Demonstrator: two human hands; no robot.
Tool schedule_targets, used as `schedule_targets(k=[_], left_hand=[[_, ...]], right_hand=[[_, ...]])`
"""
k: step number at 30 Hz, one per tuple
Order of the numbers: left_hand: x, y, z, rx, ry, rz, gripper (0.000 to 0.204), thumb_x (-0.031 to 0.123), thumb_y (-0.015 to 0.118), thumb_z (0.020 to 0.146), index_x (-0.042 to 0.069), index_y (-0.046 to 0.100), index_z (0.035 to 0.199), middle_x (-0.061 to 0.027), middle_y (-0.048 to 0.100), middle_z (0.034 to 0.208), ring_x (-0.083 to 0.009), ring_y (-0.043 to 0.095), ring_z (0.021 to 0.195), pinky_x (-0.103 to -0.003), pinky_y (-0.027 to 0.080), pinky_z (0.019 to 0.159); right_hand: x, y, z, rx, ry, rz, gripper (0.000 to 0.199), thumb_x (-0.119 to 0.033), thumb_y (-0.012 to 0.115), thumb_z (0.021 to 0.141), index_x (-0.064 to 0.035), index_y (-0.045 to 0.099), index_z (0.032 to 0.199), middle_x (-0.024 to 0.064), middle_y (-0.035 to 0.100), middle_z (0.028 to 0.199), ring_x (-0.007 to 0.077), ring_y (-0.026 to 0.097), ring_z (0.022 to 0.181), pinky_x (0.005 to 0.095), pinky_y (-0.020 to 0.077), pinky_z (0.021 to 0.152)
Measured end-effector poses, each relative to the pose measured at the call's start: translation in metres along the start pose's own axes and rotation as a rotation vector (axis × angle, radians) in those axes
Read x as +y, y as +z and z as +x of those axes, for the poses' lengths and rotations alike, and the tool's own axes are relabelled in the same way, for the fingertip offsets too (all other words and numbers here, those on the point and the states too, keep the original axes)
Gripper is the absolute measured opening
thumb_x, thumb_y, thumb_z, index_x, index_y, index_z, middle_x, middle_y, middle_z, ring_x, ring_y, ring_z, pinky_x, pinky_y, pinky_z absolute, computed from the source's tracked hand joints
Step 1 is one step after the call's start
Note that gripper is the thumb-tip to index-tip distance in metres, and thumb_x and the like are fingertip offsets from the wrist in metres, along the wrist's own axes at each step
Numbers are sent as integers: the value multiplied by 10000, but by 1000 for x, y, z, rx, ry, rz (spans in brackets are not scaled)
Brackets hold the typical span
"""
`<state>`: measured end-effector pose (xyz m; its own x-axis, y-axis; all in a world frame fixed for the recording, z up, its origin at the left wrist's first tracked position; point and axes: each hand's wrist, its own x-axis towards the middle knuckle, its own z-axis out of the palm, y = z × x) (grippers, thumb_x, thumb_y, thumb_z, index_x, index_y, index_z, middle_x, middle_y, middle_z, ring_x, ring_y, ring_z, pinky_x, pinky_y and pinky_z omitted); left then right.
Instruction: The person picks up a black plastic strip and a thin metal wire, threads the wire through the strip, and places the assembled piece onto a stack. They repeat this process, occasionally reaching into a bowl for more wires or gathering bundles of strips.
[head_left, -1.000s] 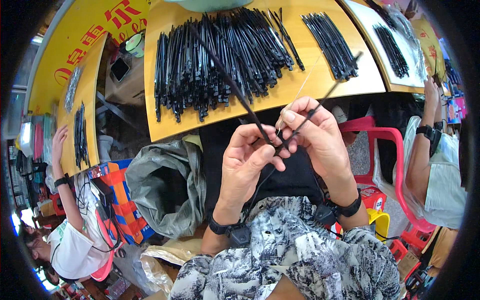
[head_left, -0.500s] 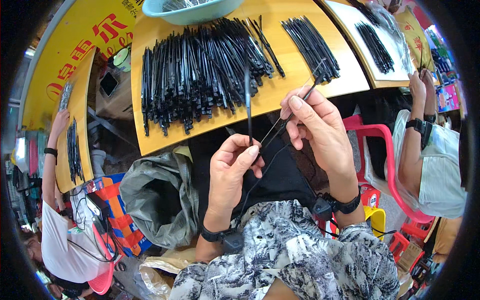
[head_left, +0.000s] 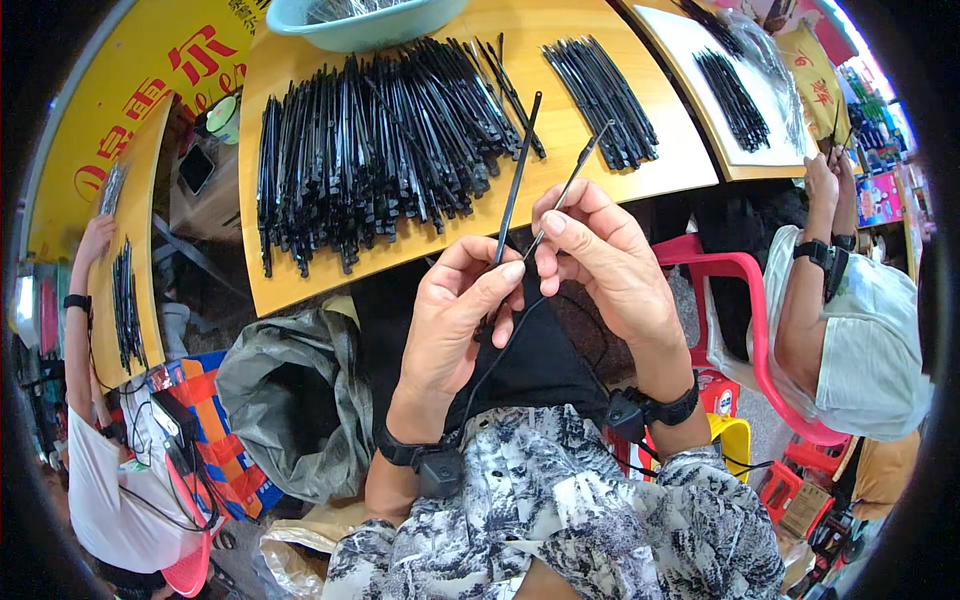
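My left hand (head_left: 455,310) pinches a slim black strip (head_left: 518,180) between thumb and fingers; the strip stands up and leans slightly right. Close beside it, my right hand (head_left: 605,265) has thumb and fingers closed on a thin dark rod (head_left: 580,163) with a silvery shine, which slants up to the right. The fingertips of both hands nearly meet, and the rod's lower end reaches the left fingertips. Whether rod and strip are joined there, I cannot tell. Beyond my hands, a big pile of black strips (head_left: 370,150) lies on the wooden table (head_left: 300,290).
A smaller bundle of strips (head_left: 603,100) lies right of the pile. The blue basin (head_left: 370,28) behind holds thin silvery pieces. Below the table edge stands an open grey sack (head_left: 240,400), with a red chair (head_left: 765,340) to the right. Co-workers sit at either side.
My right hand has come left and down, closer to my left hand. The silvery length between the hands no longer shows stretched out. The whole view has shifted slightly.
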<state>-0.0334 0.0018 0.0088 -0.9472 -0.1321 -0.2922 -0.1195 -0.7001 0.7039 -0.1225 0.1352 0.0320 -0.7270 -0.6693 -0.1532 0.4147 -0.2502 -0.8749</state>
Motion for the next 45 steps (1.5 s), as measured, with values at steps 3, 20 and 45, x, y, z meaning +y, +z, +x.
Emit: schedule_targets(k=[3,20,45], left_hand=[[0,2,2,10,20,20,131,84,602,833,16,561,937,-19,575,754,-47,524,602,-155,388,406],[-25,15,22,118,82,-18,178,101,578,859,-30,577,981,-53,598,763,-75,537,590,-184,441,487],[-18,-5,15,-52,-32,112,348,213,408,947,-35,501,1173,-135,598,998,-193,615,848,-292,504,745]], right_hand=[[2,-2,1,7,-8,-41,161,-138,544,886,-27,490,990,25,537,817,73,546,688,201,484,596],[7,2,8,194,-94,-303,217,-86,555,862,6,540,1057,2,555,726,21,497,571,166,403,476],[-20,-32,115,455,-207,-1506,239,-255,640,766,-39,584,853,173,620,772,335,606,750,407,478,680]])
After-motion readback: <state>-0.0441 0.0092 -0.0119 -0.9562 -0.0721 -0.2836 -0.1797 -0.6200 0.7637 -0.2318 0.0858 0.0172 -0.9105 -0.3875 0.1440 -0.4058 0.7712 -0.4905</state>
